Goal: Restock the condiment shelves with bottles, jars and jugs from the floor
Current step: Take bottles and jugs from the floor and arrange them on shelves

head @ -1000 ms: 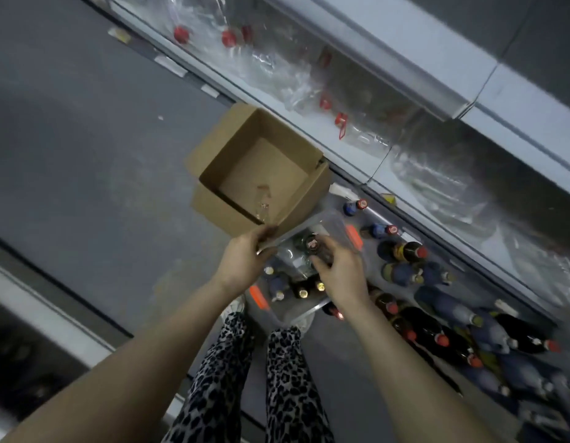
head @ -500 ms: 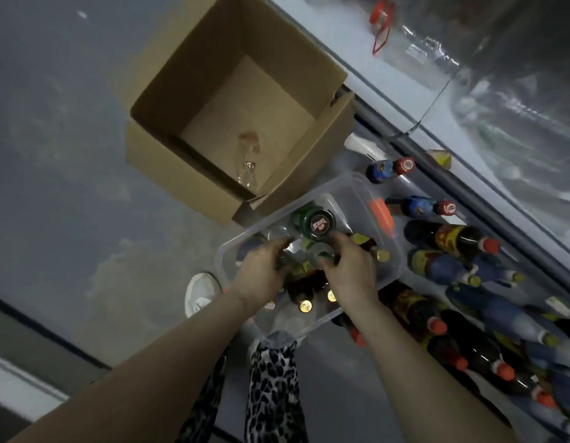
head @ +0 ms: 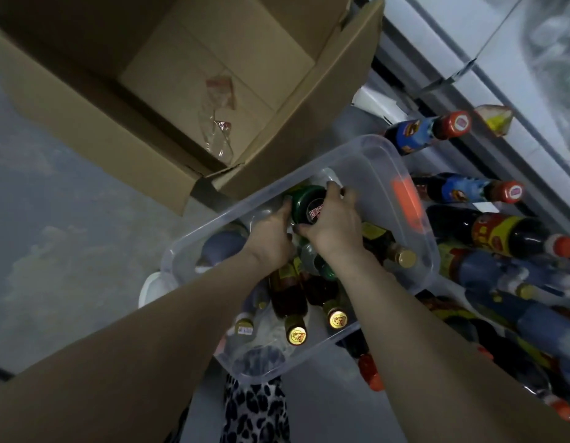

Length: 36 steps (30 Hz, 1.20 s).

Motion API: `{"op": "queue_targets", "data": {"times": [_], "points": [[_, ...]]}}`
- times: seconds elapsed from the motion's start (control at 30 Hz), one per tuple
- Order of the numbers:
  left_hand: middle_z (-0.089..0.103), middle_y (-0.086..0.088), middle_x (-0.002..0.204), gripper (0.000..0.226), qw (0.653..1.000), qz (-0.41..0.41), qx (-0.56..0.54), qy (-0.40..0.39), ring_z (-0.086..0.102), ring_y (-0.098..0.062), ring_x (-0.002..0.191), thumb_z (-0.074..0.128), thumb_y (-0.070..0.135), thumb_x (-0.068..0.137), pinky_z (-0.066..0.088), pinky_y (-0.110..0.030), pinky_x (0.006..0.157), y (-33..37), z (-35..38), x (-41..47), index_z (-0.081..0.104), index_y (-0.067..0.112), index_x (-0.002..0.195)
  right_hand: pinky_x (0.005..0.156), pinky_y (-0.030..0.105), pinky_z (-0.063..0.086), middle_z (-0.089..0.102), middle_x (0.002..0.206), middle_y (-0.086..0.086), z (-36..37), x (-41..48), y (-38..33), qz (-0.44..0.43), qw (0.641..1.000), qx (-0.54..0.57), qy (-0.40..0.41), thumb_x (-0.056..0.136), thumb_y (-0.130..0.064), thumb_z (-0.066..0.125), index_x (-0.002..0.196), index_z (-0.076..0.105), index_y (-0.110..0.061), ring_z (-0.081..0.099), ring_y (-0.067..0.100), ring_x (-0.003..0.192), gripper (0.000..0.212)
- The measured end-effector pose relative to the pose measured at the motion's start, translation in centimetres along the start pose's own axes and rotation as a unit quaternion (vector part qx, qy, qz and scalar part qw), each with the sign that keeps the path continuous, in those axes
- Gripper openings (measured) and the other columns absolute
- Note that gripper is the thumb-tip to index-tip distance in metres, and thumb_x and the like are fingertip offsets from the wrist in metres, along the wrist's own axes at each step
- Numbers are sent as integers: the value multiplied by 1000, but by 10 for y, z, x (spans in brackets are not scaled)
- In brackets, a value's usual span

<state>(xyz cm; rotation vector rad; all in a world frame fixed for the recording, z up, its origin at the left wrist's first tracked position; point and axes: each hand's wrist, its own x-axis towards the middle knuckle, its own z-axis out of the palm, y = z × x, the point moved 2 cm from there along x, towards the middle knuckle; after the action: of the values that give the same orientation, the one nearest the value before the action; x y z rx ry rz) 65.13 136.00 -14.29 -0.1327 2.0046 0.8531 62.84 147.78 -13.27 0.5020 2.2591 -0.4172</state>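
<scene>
I had the grey floor [head: 53,219] filling the left of my view, and on it sat the big open cardboard box [head: 85,123], flaps up. The pale base of the shelf [head: 517,75] ran down the right edge. Beside it lay a long row of dark sauce bottles [head: 501,235] on the floor, red caps pointing towards the shelf.

Between the box and that row was the clear plastic bin [head: 382,155], one corner touching the box. Both arms reached down into it.

The right hand [head: 334,222] was clamped over the top of the green-lidded jar [head: 304,199], fingers curled across the lid and thumb hooked under its near edge. The left hand [head: 270,238] gripped the same jar from the left, thumb up against the lid's side; its fingers were hidden below. The jar sat at the far end of the bin, inside the walls.

Nearer me in the bin lay the gold-capped bottles [head: 290,302], brown glass, caps towards me. A crumpled scrap of clear wrap [head: 216,123] lay in the box.
</scene>
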Motion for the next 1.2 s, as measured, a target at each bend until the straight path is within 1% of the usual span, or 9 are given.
{"op": "queue_targets", "data": {"times": [0.43,0.5,0.6,0.7,0.8,0.87,0.97,1.07,1.2], "points": [[40,-7,153,63,996,-22,-89,-20,42,-26,138,51,2,97,35,-34,113,-3,-10,8,27,15,154,103,43,42,42,141,9,-11,-3,5,-32,999,7,39,65,-35,90,140,39,-16,41,35,130,94],[51,-8,143,52,972,-66,-224,7,49,-31,130,42,-3,99,39,-42,111,3,-14,-1,40,14,148,103,42,41,43,140,8,-28,-18,5,-41,998,25,33,63,-37,91,141,40,-17,41,34,129,95],[56,-13,137,41,890,-146,-430,32,54,-29,121,40,3,103,42,-46,108,20,-23,-25,47,12,142,104,42,43,45,138,7,-61,-50,4,-68,996,53,19,59,-40,90,141,43,-19,43,31,128,96],[56,-12,136,38,868,-180,-462,25,55,-28,117,43,25,105,48,-40,98,37,-38,-54,47,17,142,101,39,44,46,136,5,-100,-86,-3,-111,993,46,4,58,-40,89,142,44,-22,43,27,126,97],[57,-13,137,37,858,-153,-491,-13,56,-32,123,37,18,107,46,-47,104,63,-65,-89,50,16,141,94,30,43,49,128,1,-146,-120,-11,-140,989,44,-14,58,-41,88,140,48,-26,48,23,120,93],[63,-9,130,47,866,-99,-484,-75,61,-29,118,34,2,101,52,-48,98,86,-93,-120,55,23,137,96,31,46,54,123,-1,-184,-148,-18,-149,986,67,-25,59,-43,87,135,53,-28,52,19,117,85],[72,7,107,66,904,3,-385,-186,72,-10,90,46,-9,89,58,-23,65,108,-127,-159,53,45,125,98,39,50,61,121,-1,-226,-178,-26,-144,983,115,-26,64,-42,85,129,59,-28,57,17,114,71],[66,17,119,81,942,92,-253,-199,64,0,109,80,4,78,54,-20,89,142,-156,-200,41,57,125,85,30,55,68,110,-8,-271,-215,-37,-135,978,161,-3,66,-46,82,120,64,-29,63,10,103,59],[65,15,123,86,957,148,-228,-100,62,0,112,91,25,67,50,-27,101,188,-184,-247,45,35,139,72,19,48,65,102,-17,-322,-262,-58,-134,972,192,33,62,-57,78,118,60,-31,62,6,96,65]]}}
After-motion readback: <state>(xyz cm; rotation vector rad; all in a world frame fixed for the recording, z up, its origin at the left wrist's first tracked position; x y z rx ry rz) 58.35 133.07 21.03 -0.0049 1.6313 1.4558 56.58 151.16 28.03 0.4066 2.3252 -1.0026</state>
